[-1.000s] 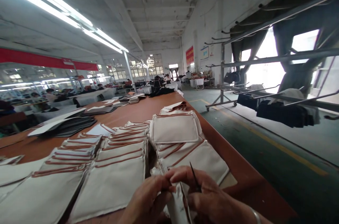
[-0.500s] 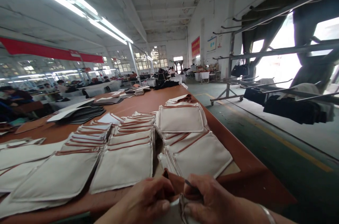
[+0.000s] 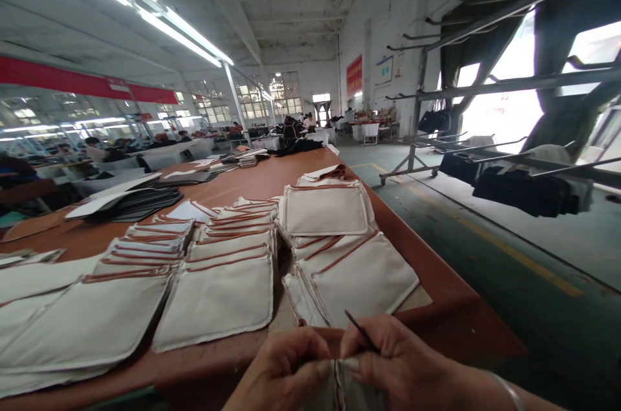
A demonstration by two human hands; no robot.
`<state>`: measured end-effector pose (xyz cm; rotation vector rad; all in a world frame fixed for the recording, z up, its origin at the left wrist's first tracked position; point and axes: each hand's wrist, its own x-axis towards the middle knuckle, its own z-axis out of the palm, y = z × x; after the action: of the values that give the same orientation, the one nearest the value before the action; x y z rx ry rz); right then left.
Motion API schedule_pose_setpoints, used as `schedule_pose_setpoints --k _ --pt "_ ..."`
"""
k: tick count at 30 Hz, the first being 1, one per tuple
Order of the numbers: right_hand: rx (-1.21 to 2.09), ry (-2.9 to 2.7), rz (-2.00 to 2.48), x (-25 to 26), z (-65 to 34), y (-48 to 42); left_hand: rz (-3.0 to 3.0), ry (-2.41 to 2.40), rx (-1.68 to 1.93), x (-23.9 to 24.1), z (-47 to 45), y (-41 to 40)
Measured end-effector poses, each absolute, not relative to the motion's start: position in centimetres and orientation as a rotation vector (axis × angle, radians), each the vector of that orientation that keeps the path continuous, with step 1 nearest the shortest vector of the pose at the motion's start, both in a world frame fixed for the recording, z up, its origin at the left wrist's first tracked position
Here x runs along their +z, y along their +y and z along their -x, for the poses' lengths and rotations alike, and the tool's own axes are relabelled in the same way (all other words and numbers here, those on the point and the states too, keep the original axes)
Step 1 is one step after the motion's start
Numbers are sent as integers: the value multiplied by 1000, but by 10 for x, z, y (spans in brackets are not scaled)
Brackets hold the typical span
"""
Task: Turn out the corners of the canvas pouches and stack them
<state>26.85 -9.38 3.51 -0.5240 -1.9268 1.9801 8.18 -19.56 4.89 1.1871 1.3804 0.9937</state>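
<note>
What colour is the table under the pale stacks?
Reddish brown; the table shows best in the head view.

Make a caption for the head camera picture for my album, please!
Left hand and right hand grip a pale piece near brown-trimmed pale stacks on a brown table.

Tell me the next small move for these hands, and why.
Probably tip the tool down toward the dark line in the piece. The left hand and right hand pinch the piece on either side of that line, seemingly steadying it, while the tool, also in the right hand, has its visible end jutting up, away from the line.
</note>
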Motion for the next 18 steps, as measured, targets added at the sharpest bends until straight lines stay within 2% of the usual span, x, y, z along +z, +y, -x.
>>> schedule_pose_setpoints --k 2,5,13,18 --pt "2195 -1793 549 36 -269 -91 -1038 1289 1035 44 -84 -193" --pt "2300 -1751 564 41 -271 -88 -920 1074 1069 36 -87 -188" --pt "2279 -1803 626 42 -277 -85 -946 1063 934 37 -86 -185" --pt "2065 -1965 531 42 -277 -83 -950 1155 920 40 -91 -180"
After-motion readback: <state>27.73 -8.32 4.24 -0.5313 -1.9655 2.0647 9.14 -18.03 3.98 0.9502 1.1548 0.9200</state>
